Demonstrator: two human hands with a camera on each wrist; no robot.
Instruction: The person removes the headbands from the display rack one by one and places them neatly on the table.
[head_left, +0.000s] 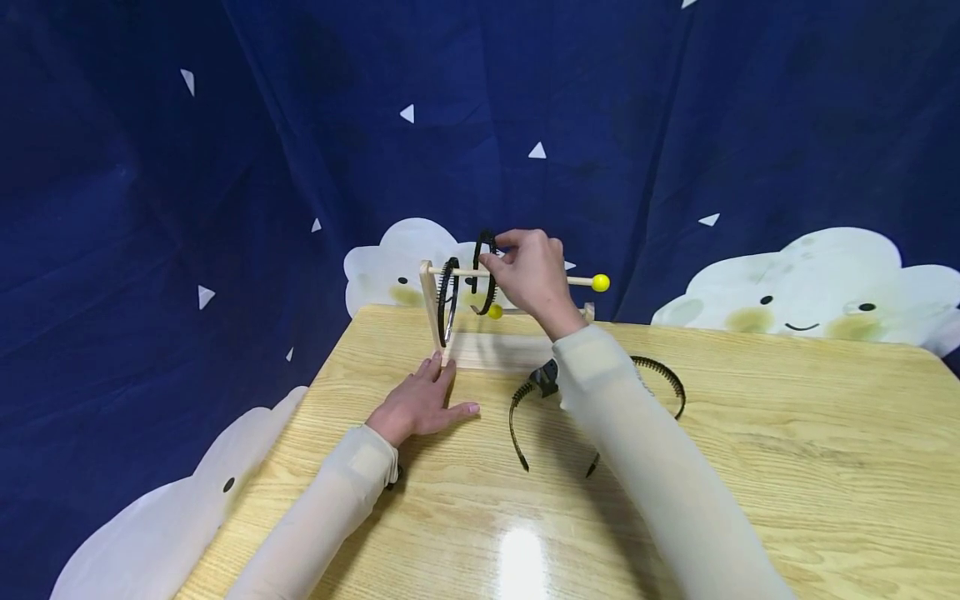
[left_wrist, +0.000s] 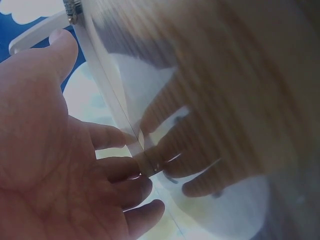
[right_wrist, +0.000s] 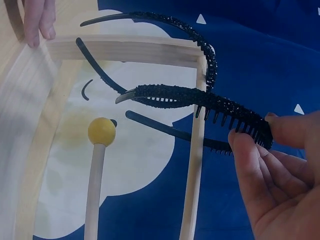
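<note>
Black headband (head_left: pixel 492 293) is hanging at the upper rod (head_left: pixel 581 281) of a small wooden stand (head_left: pixel 498 350), its toothed curve pointing toward the right hand (head_left: pixel 534 271) and its two arms appearing to be passing on either side of the rod. The right hand's grip is closing on that curve, thumb and fingers pinching it, between the yellow ball (head_left: pixel 601 283) at the rod's tip and a second black headband (head_left: pixel 442 312), which is hanging around the same rod nearer the upright. Below, a lower rod is ending in another yellow ball (head_left: pixel 495 312). The left hand (head_left: pixel 420 404) is holding nothing; its grip is lying open, fingers straight, thumb spreading wide, fingertips touching the near left end of the stand's base. The stand is standing on a wood-grained surface (head_left: pixel 795 467). Nearer the person, black toothed bands (head_left: pixel 670 377) are lying there, the right sleeve (head_left: pixel 645 450) hiding so much that whether they are forming one headband or two is impossible to tell. Behind, a dark blue curtain (head_left: pixel 585 75) with smiling clouds is hanging
</note>
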